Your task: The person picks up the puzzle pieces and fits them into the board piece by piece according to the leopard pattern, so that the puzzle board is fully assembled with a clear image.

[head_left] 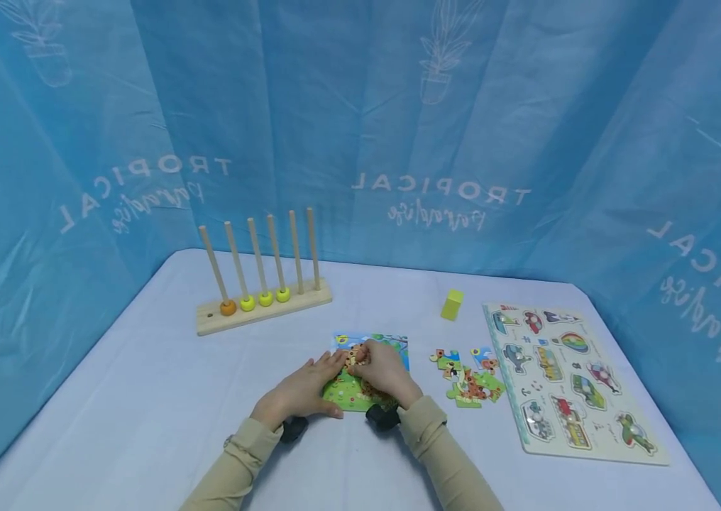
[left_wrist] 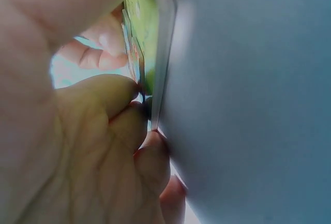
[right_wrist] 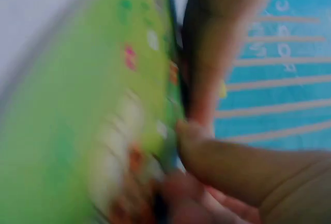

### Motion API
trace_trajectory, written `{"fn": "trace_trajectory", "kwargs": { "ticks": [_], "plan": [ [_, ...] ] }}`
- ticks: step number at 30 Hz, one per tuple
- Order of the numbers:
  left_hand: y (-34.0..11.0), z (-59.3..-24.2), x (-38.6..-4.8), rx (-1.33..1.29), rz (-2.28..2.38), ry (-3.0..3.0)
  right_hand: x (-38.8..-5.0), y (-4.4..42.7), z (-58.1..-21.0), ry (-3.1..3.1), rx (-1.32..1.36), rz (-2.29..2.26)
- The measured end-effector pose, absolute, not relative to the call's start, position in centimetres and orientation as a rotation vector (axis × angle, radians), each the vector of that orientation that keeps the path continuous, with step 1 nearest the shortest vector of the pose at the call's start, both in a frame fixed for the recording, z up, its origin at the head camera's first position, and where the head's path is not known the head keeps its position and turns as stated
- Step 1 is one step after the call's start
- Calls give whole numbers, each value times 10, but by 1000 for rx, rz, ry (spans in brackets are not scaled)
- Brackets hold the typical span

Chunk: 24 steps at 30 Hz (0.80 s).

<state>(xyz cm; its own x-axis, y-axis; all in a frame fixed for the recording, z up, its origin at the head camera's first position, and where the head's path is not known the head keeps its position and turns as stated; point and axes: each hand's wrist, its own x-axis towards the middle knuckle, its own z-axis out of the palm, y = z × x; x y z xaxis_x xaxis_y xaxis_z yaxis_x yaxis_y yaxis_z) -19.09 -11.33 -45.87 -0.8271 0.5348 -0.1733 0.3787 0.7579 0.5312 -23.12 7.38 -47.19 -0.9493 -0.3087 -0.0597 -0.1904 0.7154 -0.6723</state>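
A square picture puzzle [head_left: 353, 397] with a green meadow and blue sky lies between the two hands. The left hand [head_left: 306, 389] rests along its left side, fingers extended onto the board and thumb near the lower edge; in the left wrist view its fingers [left_wrist: 124, 115] touch the board's edge. Over the upper middle of the puzzle, the right hand [head_left: 386, 370] has thumb and fingertips together on a piece [head_left: 355, 357]. The right wrist view is blurred, with the right thumb [right_wrist: 227, 164] at the puzzle's surface [right_wrist: 77, 131].
Several loose puzzle pieces [head_left: 472, 383] lie right of the board. A yellow block [head_left: 453, 304] stands behind them. A vehicle peg board [head_left: 529, 426] occupies the table's right side, and a wooden peg rack [head_left: 265, 316] with beads stands at the back left.
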Motion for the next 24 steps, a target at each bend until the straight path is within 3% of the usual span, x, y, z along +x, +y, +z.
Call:
{"fn": "trace_trajectory", "kwargs": {
  "ticks": [24],
  "plan": [
    [-114,-461,-193,731,694,2626,-233,75,-476,2800,-504,-833]
  ]
}}
